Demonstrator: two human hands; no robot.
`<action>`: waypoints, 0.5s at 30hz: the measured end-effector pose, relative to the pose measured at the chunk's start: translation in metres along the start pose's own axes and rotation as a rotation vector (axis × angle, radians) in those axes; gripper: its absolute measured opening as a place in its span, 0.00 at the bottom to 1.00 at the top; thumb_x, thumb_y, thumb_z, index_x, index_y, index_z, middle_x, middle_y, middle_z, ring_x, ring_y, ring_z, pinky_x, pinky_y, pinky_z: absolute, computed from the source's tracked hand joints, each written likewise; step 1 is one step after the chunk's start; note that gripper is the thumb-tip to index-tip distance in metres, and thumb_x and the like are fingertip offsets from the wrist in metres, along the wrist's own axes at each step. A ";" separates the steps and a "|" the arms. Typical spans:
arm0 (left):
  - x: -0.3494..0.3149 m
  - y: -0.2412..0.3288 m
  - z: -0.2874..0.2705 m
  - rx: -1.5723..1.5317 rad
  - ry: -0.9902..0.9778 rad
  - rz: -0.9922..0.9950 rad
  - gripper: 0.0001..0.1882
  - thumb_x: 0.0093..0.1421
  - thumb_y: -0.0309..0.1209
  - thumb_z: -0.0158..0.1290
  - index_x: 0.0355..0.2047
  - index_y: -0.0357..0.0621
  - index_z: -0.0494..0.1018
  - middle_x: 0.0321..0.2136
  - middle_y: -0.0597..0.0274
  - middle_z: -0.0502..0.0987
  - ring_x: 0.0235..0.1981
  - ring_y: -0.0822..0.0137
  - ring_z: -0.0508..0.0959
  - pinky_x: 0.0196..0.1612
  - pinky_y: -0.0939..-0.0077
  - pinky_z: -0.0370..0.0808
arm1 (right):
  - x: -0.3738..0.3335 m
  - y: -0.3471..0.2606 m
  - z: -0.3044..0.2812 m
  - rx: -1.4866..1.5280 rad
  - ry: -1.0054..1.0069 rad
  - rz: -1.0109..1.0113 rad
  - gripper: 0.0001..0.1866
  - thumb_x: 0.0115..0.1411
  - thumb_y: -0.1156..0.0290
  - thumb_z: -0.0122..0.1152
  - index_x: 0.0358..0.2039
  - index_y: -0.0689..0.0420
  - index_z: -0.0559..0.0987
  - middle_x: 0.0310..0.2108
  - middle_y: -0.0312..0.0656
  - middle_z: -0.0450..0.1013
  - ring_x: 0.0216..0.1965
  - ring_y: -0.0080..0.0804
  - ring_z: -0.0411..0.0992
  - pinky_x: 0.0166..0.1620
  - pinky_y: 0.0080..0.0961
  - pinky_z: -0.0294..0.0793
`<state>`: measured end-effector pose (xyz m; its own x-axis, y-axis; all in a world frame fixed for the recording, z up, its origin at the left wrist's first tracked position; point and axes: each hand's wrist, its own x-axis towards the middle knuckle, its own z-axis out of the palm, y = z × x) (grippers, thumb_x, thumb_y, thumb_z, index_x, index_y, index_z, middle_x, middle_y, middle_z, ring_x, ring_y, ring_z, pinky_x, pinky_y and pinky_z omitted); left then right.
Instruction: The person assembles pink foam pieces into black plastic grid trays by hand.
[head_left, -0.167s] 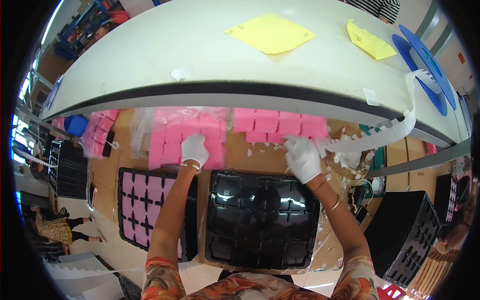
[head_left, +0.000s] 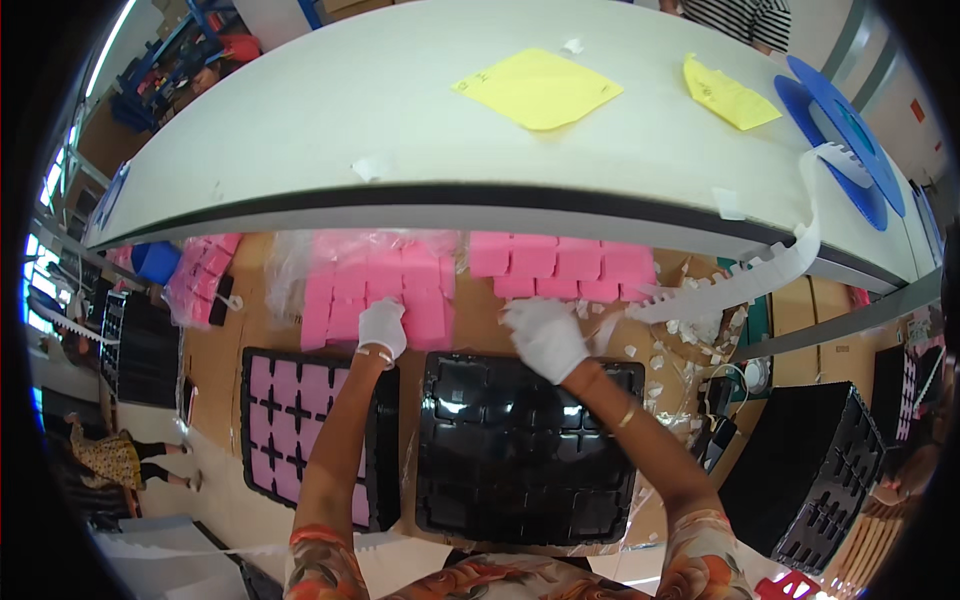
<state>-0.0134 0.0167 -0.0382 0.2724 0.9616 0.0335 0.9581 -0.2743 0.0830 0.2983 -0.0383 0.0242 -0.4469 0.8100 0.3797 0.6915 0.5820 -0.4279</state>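
My left hand [head_left: 382, 328], in a white glove, rests with curled fingers on the front of a stack of pink foam blocks [head_left: 428, 285]; its fingertips are partly hidden. My right hand [head_left: 547, 340], also gloved, is over the cardboard in front of a second group of pink foam blocks [head_left: 555, 262]. Its fingers are drawn together toward the left, and whatever they pinch is too small to make out. Right of that hand lies the loose end of a white label strip [head_left: 720, 290], which runs up to a blue reel [head_left: 850, 125]. Nearer me sits a black plastic tray [head_left: 525, 470].
A black tray with pink foam pieces [head_left: 285, 425] stands left, and stacked black trays [head_left: 800, 475] stand right. White scraps [head_left: 690, 345] litter the cardboard. A white shelf [head_left: 400, 120] carrying yellow notes overhangs the far side. Other people show at the edges.
My right hand has moved left, away from the strip, toward the middle between the foam groups. My left hand stays at the same foam stack. The whole view has shifted slightly.
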 end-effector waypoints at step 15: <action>-0.026 0.016 -0.023 -0.089 0.110 -0.066 0.18 0.39 0.31 0.62 0.35 0.45 0.78 0.44 0.61 0.76 0.50 0.57 0.71 0.52 0.56 0.63 | 0.072 -0.046 0.133 -0.142 -0.063 0.026 0.05 0.49 0.67 0.55 0.21 0.50 0.78 0.22 0.41 0.73 0.29 0.41 0.74 0.33 0.39 0.72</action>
<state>-0.0072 -0.0132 -0.0153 0.1925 0.9722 0.1337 0.9606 -0.2145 0.1770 0.1591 0.0025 -0.0381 -0.4594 0.8302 0.3158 0.7746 0.5484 -0.3150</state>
